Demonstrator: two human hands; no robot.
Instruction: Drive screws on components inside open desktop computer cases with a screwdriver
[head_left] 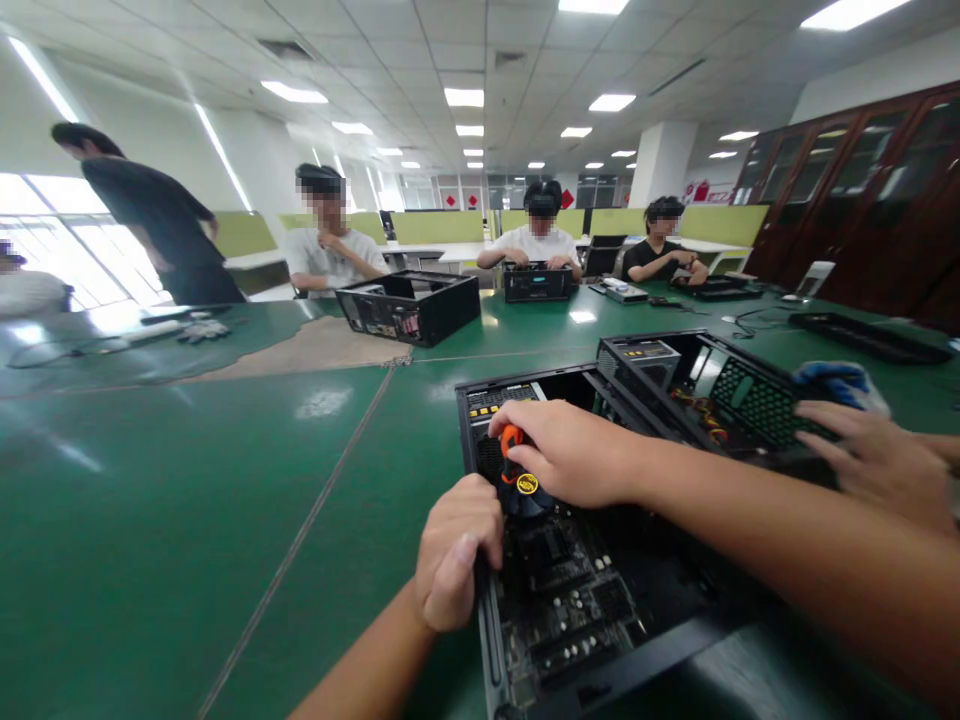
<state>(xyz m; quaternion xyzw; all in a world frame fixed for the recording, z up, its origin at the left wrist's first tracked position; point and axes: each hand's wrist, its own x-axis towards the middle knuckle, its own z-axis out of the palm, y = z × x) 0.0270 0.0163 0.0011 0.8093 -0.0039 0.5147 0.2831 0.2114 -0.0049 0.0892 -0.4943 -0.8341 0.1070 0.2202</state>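
Observation:
My right hand (577,455) is closed around a screwdriver (511,438) with an orange and black handle. The tool stands roughly upright over the dark CPU fan (534,503), which carries a round yellow-marked label; the screwdriver's tip is hidden. Before me lies an opened black computer case (489,640), its motherboard (570,610) facing up and a power supply (499,400) at the far left corner. My left hand (457,550) grips the case's left edge, fingers curled over the rim.
Touching on the right is a second open case (652,350) with coloured cables. A co-worker's hand (877,460) reaches over it, near a blue-and-white glove (844,383). Across the green table (187,520) stand another case (420,315) and several people; gloves (202,328) lie far left.

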